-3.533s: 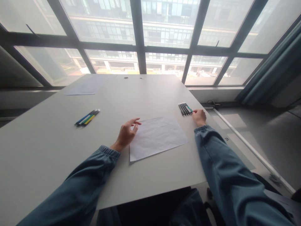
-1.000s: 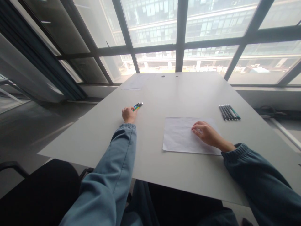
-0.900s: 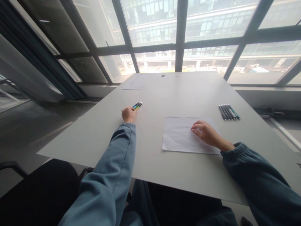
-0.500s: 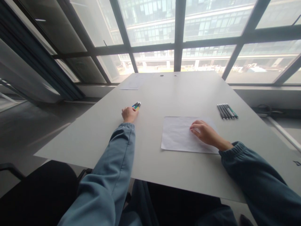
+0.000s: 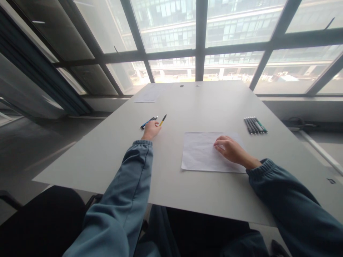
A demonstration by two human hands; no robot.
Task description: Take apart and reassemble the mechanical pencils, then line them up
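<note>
Left grip (image 5: 151,129) pinched on a yellow pen (image 5: 162,121), other pens close by.
Only part of the yellow pen shows, its dark end pointing away from the person, so a loose pinch could let it twist or drop onto the counter (image 5: 171,189). A blue pen (image 5: 145,123) and others lie just beside and partly behind that hand; a sideways sweep might scatter them, though whether they touch it is hidden. Right grip (image 5: 229,148) rests loosely curled over the paper (image 5: 198,153), holding nothing that shows; if its fingers press down, a pull of the arm could drag or crease the sheet. A careless reach might also disturb the row of pens (image 5: 255,125) beyond it.
</note>
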